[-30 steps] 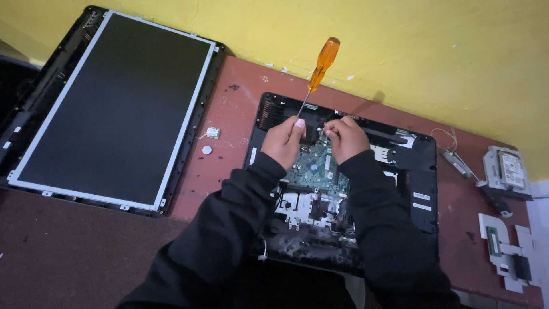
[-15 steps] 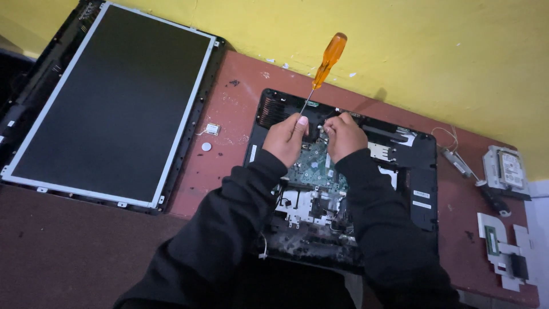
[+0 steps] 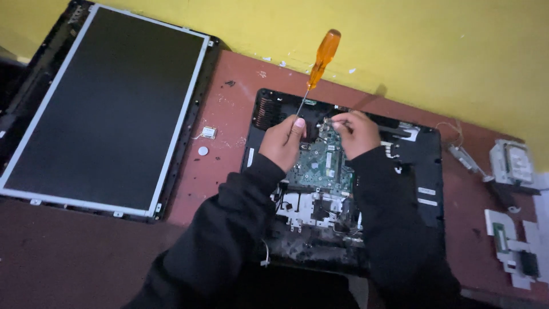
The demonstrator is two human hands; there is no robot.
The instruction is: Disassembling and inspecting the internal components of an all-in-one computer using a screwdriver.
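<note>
One screwdriver (image 3: 316, 70), handle up-right.

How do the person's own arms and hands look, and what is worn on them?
Both arms are covered by long black sleeves of soft, slightly creased fabric that end at the wrists. The left hand and right hand are bare, with no gloves; no rings or watch can be seen. One pale fingernail shows on the left hand.

orange screwdriver (image 3: 318, 64), green circuit board (image 3: 320, 166)

A large flat display panel (image 3: 106, 109) lies at the left on the reddish-brown table (image 3: 223, 171); a silver drive (image 3: 510, 162) and white brackets (image 3: 517, 252) sit right, against a yellow wall (image 3: 434, 51)
</note>
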